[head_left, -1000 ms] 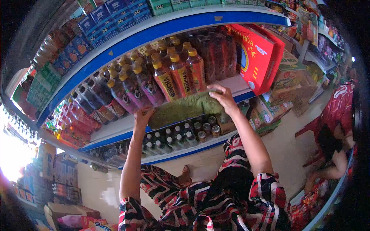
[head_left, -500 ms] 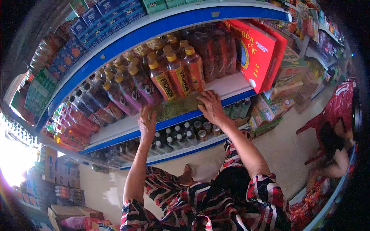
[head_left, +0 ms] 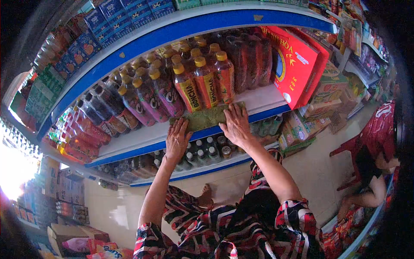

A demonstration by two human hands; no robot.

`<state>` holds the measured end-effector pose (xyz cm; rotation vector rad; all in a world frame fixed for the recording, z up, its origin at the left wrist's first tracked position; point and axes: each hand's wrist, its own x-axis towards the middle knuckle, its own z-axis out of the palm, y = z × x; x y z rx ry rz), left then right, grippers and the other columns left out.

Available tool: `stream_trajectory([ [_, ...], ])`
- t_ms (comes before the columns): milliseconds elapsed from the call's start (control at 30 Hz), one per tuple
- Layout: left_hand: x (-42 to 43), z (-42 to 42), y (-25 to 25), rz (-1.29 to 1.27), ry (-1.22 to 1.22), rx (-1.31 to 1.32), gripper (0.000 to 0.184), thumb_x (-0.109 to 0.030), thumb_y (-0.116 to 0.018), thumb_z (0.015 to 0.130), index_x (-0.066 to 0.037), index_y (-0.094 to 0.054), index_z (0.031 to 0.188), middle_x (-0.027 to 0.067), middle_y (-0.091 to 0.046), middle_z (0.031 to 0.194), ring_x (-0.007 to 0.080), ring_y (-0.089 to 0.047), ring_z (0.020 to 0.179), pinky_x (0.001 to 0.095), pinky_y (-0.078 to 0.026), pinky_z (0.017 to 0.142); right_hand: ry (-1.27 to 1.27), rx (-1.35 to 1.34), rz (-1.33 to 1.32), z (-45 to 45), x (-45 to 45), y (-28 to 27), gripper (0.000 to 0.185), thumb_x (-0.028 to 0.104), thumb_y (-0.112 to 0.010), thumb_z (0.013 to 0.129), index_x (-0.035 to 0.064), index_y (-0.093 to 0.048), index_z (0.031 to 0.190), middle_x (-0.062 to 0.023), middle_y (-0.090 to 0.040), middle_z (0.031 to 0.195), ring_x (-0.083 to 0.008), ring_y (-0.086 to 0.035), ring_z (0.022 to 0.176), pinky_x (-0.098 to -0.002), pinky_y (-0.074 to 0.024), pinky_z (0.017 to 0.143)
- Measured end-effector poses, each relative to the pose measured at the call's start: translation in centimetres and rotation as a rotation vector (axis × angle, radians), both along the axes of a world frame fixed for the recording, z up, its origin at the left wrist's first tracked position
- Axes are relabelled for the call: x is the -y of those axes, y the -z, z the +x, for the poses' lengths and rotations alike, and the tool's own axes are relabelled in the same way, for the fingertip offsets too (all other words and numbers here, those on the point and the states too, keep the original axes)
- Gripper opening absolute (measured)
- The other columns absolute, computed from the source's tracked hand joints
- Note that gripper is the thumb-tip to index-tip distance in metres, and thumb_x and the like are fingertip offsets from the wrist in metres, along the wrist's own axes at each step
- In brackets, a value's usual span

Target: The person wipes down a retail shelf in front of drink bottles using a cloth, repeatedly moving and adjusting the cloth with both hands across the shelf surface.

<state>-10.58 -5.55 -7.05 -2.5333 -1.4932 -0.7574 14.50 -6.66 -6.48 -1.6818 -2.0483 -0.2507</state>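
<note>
Two hands flat on a green cloth, on the drinks shelf.
Taking the cloth (head_left: pixel 206 119) as clock centre, we saw it spread along the front of the shelf (head_left: pixel 268 96), just behind the blue edge. We noted the left hand (head_left: pixel 177 140) palm down at its nine o'clock end, fingers extended; the right hand (head_left: pixel 236 126) pressed near its three o'clock end, fingers slightly spread. The hands lay apart, neither clamped on anything. At twelve o'clock we recorded orange bottles (head_left: pixel 206 86) with yellow caps, close behind the cloth; at ten, purple bottles (head_left: pixel 148 103). A red box (head_left: pixel 295 71) stood at two, well apart from the cloth. At six, on the level below, we found small bottles (head_left: pixel 201 156) with pale caps.
</note>
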Motion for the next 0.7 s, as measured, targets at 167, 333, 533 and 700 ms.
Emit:
stream_trajectory([
  [167, 0.8, 1.4, -0.6, 0.029, -0.024, -0.01, 0.053, -0.03, -0.062, 0.083, -0.005, -0.05, 0.128, 0.0194, -0.046, 0.134, 0.0376, -0.041, 0.125, 0.0471, -0.03, 0.105, -0.063, -0.127, 0.089, -0.3, 0.2, 0.5, 0.052, 0.039, -0.055, 0.086, 0.0046, -0.051, 0.125, -0.0251, -0.043, 0.132, -0.04, -0.035, 0.127, -0.0532, -0.0213, 0.107],
  [333, 0.7, 5.5, -0.1, 0.034, 0.079, -0.124, 0.065, -0.036, -0.065, 0.079, 0.001, -0.046, 0.129, 0.0218, -0.041, 0.138, 0.0383, -0.038, 0.128, 0.0493, -0.026, 0.108, -0.171, -0.299, 0.121, -4.0, 0.0, 0.2, 0.057, 0.043, -0.049, 0.089, 0.0009, -0.047, 0.128, -0.0232, -0.046, 0.13, -0.0391, -0.037, 0.125, -0.0511, -0.0227, 0.106],
  [533, 1.2, 5.4, -0.2, 0.028, 0.098, -0.108, 0.074, -0.04, -0.068, 0.076, 0.0, -0.042, 0.133, 0.0224, -0.038, 0.139, 0.0404, -0.036, 0.128, 0.0508, -0.028, 0.106, -0.362, -0.262, 0.08, -0.3, -0.5, 1.5, 0.053, 0.037, -0.045, 0.092, 0.0036, -0.042, 0.133, -0.0166, -0.045, 0.134, -0.0333, -0.037, 0.126, -0.0481, -0.0215, 0.108],
  [700, 1.1, 5.4, -0.5, -0.032, 0.089, -0.121, 0.075, -0.041, -0.066, 0.078, -0.006, -0.037, 0.138, 0.0222, -0.033, 0.142, 0.041, -0.031, 0.131, 0.0521, -0.026, 0.107, -0.288, -0.19, 0.0, 3.8, -0.3, 1.1, 0.052, 0.038, -0.046, 0.092, 0.0075, -0.044, 0.133, -0.015, -0.043, 0.137, -0.0314, -0.034, 0.13, -0.0462, -0.0203, 0.11],
])
